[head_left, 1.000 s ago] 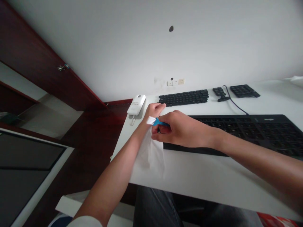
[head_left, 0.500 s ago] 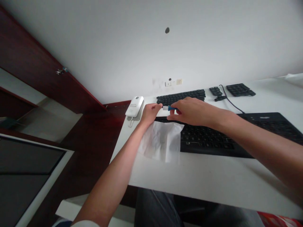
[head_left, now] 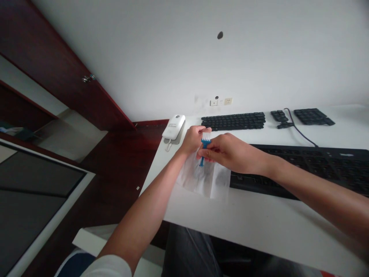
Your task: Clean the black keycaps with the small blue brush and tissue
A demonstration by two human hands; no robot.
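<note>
My right hand (head_left: 227,152) pinches a small blue cleaning brush (head_left: 205,144), its white bristles pointing up and away and its blue toothed end pointing down toward me. Just left of the bristles is my left hand (head_left: 192,138), fingers curled together; whatever they hold, if anything, is too small or hidden to name. Below both hands a thin white sheet (head_left: 198,179), tissue or cloth, partly covers the left end of a black keyboard base (head_left: 259,186). Removed black keycaps (head_left: 233,121) stand in rows behind the hands.
More keycap groups (head_left: 313,116) sit at the back right, beside a black cable (head_left: 302,132). A white device with a strap (head_left: 174,127) lies at the desk's (head_left: 245,215) left back corner. Wall sockets (head_left: 220,102) are behind; a dark red door (head_left: 72,77) stands left.
The brush has turned from lying sideways, bristles toward the left hand, to pointing bristles up, and my right hand has come closer to my left. The view has shifted leftward.
</note>
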